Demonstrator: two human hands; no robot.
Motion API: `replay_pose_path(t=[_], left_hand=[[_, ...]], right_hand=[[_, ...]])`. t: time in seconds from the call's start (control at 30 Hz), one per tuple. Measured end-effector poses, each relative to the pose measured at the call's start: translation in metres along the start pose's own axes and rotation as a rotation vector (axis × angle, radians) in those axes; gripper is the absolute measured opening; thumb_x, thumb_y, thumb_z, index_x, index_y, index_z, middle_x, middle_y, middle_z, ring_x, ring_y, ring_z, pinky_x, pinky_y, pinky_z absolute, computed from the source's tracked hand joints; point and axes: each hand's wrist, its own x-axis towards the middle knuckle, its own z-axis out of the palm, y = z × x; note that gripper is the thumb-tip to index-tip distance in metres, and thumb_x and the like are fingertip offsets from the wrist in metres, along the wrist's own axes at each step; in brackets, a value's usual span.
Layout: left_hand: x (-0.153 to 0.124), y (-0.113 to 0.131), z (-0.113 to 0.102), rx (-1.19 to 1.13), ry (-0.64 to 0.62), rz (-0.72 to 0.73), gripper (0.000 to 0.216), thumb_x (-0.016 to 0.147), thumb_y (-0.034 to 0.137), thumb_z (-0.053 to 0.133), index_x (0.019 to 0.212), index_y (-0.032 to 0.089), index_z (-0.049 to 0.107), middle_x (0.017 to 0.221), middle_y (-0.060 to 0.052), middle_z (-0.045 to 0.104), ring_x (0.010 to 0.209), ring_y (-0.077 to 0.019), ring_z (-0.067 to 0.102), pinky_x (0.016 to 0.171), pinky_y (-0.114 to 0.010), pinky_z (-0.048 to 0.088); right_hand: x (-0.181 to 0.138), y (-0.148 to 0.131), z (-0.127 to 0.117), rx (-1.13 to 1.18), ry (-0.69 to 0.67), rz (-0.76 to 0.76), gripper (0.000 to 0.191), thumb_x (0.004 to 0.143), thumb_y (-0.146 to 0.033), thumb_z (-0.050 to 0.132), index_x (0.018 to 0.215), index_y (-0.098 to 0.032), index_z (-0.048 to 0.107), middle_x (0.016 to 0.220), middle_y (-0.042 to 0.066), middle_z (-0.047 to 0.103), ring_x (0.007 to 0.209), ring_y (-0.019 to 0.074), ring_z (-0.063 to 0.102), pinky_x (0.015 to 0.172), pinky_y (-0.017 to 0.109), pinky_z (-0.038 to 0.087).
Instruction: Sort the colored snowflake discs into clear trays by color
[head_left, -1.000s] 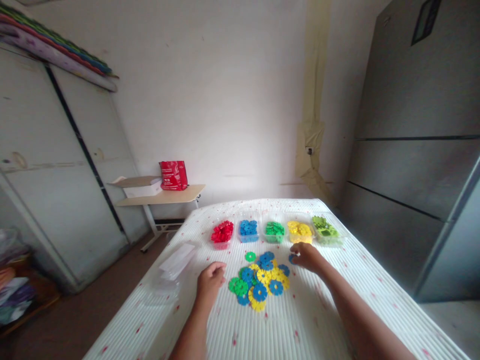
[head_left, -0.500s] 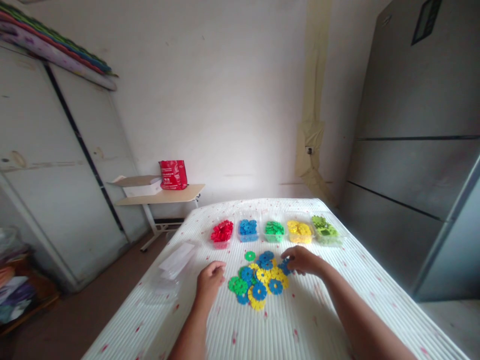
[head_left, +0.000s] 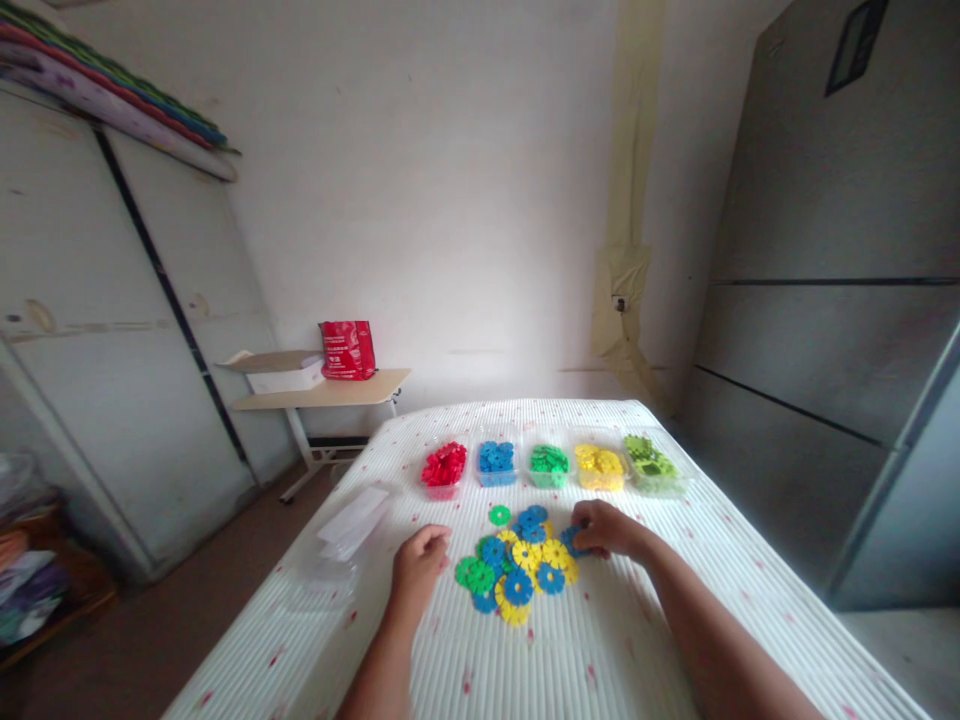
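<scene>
A pile of blue, yellow and green snowflake discs (head_left: 517,562) lies on the white striped table (head_left: 570,650). My right hand (head_left: 604,530) rests at the pile's right edge, its fingers pinched on a blue disc (head_left: 571,540). Left of the pile, my left hand (head_left: 420,565) lies on the table with its fingers loosely curled, and nothing shows in it. Behind the pile stand five clear tubs in a row: red (head_left: 444,468), blue (head_left: 496,460), green (head_left: 549,462), yellow (head_left: 599,465) and light green (head_left: 651,462).
Clear lids (head_left: 352,520) lie at the table's left edge. A side table (head_left: 322,395) with a red bag (head_left: 346,350) stands against the far wall. A grey refrigerator (head_left: 832,300) fills the right side, and cabinets (head_left: 112,350) line the left.
My right hand has drawn back from near the yellow tub to the pile's right edge and closed on a blue disc. My left hand has stayed put.
</scene>
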Motion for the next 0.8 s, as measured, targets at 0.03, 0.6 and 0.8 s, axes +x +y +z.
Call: replay_pose_path(t=[0.03, 0.6, 0.8], left_hand=[[-0.001, 0.002, 0.000, 0.005, -0.003, 0.000, 0.033, 0.051, 0.042, 0.060, 0.069, 0.014, 0.065, 0.043, 0.004, 0.050, 0.042, -0.0110, 0.047, 0.041, -0.021, 0.034], [0.000, -0.005, 0.002, 0.023, 0.036, 0.045, 0.032, 0.055, 0.041, 0.058, 0.071, 0.014, 0.065, 0.044, 0.004, 0.050, 0.042, -0.0114, 0.047, 0.041, -0.021, 0.034], [-0.003, 0.005, 0.000, 0.026, 0.015, 0.026, 0.033, 0.051, 0.043, 0.061, 0.067, 0.014, 0.065, 0.042, 0.003, 0.051, 0.040, -0.0116, 0.047, 0.040, -0.022, 0.033]], right_hand=[[0.000, 0.000, 0.000, 0.015, -0.002, 0.000, 0.014, 0.059, -0.009, 0.055, 0.068, -0.018, 0.049, 0.037, -0.011, 0.043, 0.035, 0.0066, 0.043, 0.035, 0.015, 0.030], [0.000, 0.002, 0.001, 0.165, 0.002, 0.009, 0.016, 0.056, -0.011, 0.058, 0.066, -0.019, 0.049, 0.036, -0.011, 0.047, 0.034, 0.0063, 0.044, 0.034, 0.015, 0.029], [-0.001, 0.005, -0.002, 0.245, 0.031, -0.028, 0.014, 0.056, -0.016, 0.057, 0.066, -0.019, 0.047, 0.038, -0.010, 0.049, 0.033, 0.0063, 0.044, 0.034, 0.016, 0.030]])
